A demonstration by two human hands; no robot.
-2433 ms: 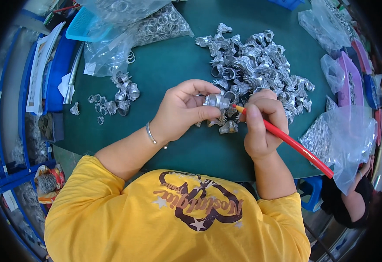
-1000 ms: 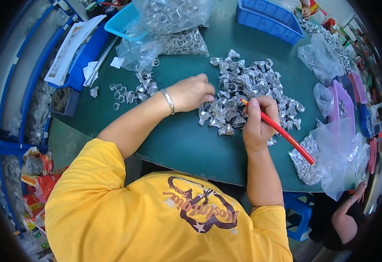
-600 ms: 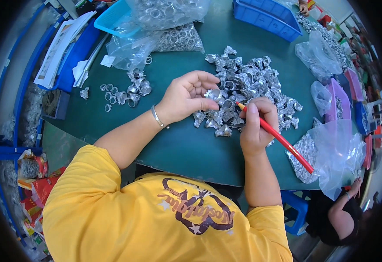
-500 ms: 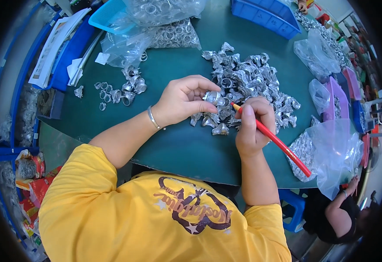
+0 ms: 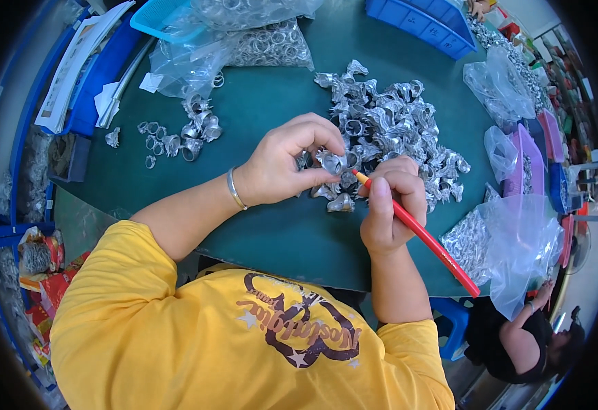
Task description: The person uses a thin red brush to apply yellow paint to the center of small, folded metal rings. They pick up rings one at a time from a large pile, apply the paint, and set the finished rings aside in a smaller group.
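Note:
Between its thumb and fingers, my left hand [image 5: 290, 158] pinches a silvery metal ring [image 5: 330, 162] at the left side of a heap. My right hand [image 5: 396, 205] grips a red pencil [image 5: 430, 239], whose tip lies close to the ring; whether it touches, I cannot tell. The heap of silvery rings [image 5: 394, 119] spreads behind and to the right of both hands on the green table [image 5: 264, 232]. Farther left lies a smaller group of rings [image 5: 193, 133].
Clear bags of rings [image 5: 271, 46] lie at the back beside a light-blue basket [image 5: 150, 24]. A blue bin [image 5: 422, 24] stands at the back right. On the right are a plastic bag [image 5: 517, 246] and a purple tray [image 5: 517, 160]. Another person [image 5: 521, 335] sits at the lower right.
The pencil has swung slightly, its tip moving left and down toward the ring. The held ring appears turned in my left hand. The view has shifted a little.

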